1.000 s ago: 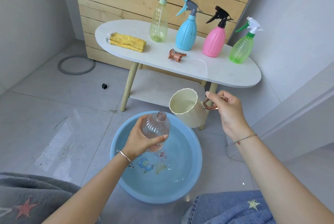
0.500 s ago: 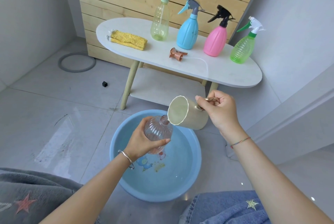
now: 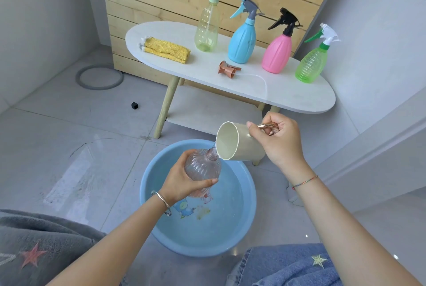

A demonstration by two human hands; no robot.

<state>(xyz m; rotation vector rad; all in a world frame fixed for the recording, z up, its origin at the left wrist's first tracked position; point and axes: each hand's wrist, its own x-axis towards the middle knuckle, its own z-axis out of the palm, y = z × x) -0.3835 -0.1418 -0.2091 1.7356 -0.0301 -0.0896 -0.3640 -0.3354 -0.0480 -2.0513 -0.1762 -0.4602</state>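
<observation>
My left hand (image 3: 184, 180) grips a clear ribbed bottle (image 3: 202, 167) without a cap, held above a blue basin (image 3: 247, 212) on the floor. My right hand (image 3: 276, 140) holds a cream cup (image 3: 239, 145) by its copper handle. The cup is tipped onto its side, its rim touching the bottle's open neck. A copper spray head (image 3: 228, 70) with a thin tube lies on the white oval table (image 3: 288, 92).
On the table stand a yellow-green (image 3: 206, 32), a blue (image 3: 242, 43), a pink (image 3: 276, 55) and a green spray bottle (image 3: 311, 64), plus a folded yellow cloth (image 3: 166, 49). A grey ring (image 3: 99, 77) and a small black cube (image 3: 134, 105) lie on the tiled floor. A wooden slat wall stands behind.
My right hand brought the cup left and down and tipped it from upright onto its side, so its rim now meets the bottle's neck. My left hand stayed over the basin.
</observation>
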